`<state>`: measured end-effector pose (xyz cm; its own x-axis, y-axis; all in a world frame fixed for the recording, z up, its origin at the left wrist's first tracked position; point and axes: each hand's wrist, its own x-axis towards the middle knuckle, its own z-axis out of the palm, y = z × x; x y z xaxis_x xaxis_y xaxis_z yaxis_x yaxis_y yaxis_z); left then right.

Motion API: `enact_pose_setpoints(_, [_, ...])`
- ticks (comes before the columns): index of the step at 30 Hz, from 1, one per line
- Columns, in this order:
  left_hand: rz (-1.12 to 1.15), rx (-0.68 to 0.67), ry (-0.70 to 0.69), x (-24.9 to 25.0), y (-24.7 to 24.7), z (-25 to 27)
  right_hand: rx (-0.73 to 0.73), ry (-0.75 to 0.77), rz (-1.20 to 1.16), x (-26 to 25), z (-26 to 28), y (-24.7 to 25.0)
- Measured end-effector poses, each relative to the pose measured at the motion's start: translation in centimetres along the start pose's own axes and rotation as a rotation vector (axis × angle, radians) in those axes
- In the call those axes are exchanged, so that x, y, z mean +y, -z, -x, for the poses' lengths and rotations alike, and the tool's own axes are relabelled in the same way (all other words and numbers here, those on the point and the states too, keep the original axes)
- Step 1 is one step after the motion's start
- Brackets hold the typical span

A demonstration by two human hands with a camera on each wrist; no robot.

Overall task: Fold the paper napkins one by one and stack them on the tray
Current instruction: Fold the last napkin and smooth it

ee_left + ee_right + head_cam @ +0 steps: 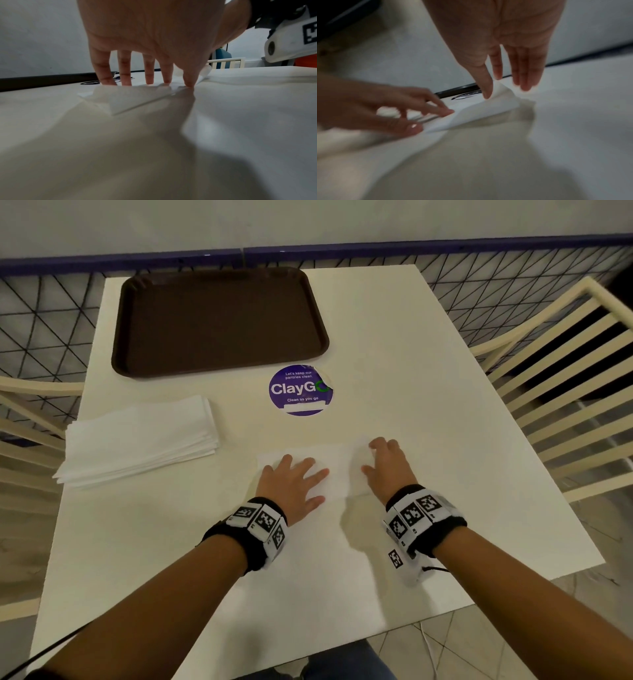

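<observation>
Left hand (pixel 291 479) presses flat on the napkin (pixel 337 470); right hand (pixel 385 465) pinches its raised right edge; tray (pixel 137 302) beyond.

Head view looks down from above; wrist views skim low and close.
All three share the napkin (pixel 337 470) on the table (pixel 445 405).

Head view: even overhead light, edges bowing outward. Soft shadows are falling from both forearms onto the tabletop (pixel 445 412). Wrist views: dim, grainy; right wrist smearing with motion blur, foregrounds defocusing.
</observation>
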<state>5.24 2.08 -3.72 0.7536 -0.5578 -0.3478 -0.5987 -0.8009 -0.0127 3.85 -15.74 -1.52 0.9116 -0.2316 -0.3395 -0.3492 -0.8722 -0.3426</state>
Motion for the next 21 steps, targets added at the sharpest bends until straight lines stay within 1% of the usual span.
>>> enact_pose_setpoints(2, [0.008, 0.004, -0.007, -0.1, 0.0, -0.1, 0.073, 0.164, 0.219, -1.1, 1.9, -0.5])
enact_pose_setpoints(3, [0.021, 0.007, -0.009, -0.1, 0.0, -0.2, 0.062, 0.242, 0.292, -1.7, 2.9, -1.1])
enact_pose_setpoints(5, [0.045, 0.022, -0.011, -0.1, 0.0, -0.3, -0.071, 0.324, 0.411, -3.0, 5.1, -2.6])
enact_pose_setpoints(7, [0.045, 0.038, -0.022, -0.3, 0.1, -0.4, -0.223, 0.293, 0.498, -3.9, 6.8, -4.2])
enact_pose_setpoints(9, [0.039, 0.040, -0.041, -0.5, 0.1, -0.6, -0.290, 0.235, 0.500, -4.4, 7.5, -5.3])
enact_pose_setpoints(13, [0.041, 0.048, -0.054, -0.7, 0.4, -0.5, -0.331, 0.160, 0.371, -3.5, 7.3, -5.4])
enact_pose_setpoints(15, [0.051, 0.046, -0.058, -0.6, 0.5, -0.5, -0.318, 0.117, 0.321, -2.2, 7.0, -5.1])
enact_pose_setpoints(18, [0.074, 0.037, -0.052, -0.6, 0.4, -0.5, -0.288, -0.001, 0.239, -0.7, 6.6, -4.1])
enact_pose_setpoints(21, [0.025, 0.060, -0.056, -0.3, 0.8, -0.1, -0.304, -0.038, 0.225, -0.5, 6.2, -3.0])
